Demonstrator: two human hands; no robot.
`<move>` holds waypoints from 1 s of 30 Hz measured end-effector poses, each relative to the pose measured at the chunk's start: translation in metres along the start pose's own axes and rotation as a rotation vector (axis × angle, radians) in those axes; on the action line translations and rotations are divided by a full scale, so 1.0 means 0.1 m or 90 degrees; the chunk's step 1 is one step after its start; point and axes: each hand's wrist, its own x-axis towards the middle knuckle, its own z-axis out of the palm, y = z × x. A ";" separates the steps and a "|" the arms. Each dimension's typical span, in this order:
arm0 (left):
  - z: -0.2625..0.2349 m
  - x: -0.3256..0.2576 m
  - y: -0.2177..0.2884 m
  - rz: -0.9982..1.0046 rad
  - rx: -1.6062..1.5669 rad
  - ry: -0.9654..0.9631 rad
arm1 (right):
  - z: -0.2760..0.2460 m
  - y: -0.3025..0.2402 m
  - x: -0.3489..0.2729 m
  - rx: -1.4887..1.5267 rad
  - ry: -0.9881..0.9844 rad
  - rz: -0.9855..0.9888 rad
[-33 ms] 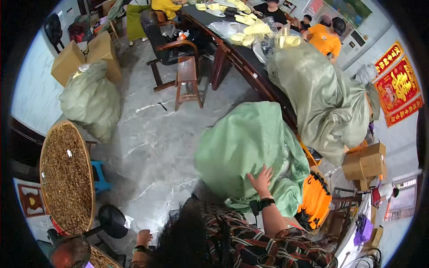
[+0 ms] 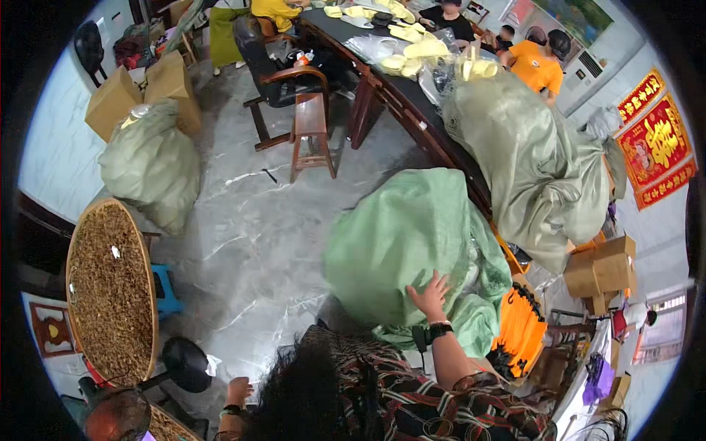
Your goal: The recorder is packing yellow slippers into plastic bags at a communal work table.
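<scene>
My right hand (image 2: 431,298) lies with spread fingers against the side of a big, bulging green woven sack (image 2: 401,242). A dark wristband is on that wrist. The sack's gathered, crumpled part (image 2: 474,320) hangs beside the hand, and what fills it is hidden. Low on the left, my left hand (image 2: 239,391) is held out away from the sack with its fingers loosely bent. Nothing shows in it, and the black round fan-like disc (image 2: 185,364) is the nearest thing to it.
A dark table (image 2: 412,121) bears yellow slippers (image 2: 426,48) and a grey-green sack (image 2: 529,162); people sit around its far end. Left are another sack (image 2: 151,165), cartons (image 2: 173,84) and a round tray of brown dried pieces (image 2: 110,294). A wooden stool (image 2: 310,125) stands ahead; orange bundles (image 2: 518,327) lie right.
</scene>
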 end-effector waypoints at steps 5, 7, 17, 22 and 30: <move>0.51 -0.05 0.11 0.038 0.205 0.179 | 0.45 -0.08 0.33 0.024 -0.094 0.045; 0.47 -0.11 0.09 0.060 0.212 0.235 | 0.61 -0.26 0.38 -0.013 -0.120 0.031; 0.31 -0.29 0.73 0.083 0.280 0.229 | 0.88 -0.48 0.70 -0.189 -0.136 0.126; 0.66 -0.15 1.39 0.195 0.227 0.274 | 0.96 -0.34 0.62 -0.187 -0.096 0.138; 0.55 0.57 1.22 0.496 0.911 0.209 | 1.11 -0.44 0.71 -0.188 -0.100 0.166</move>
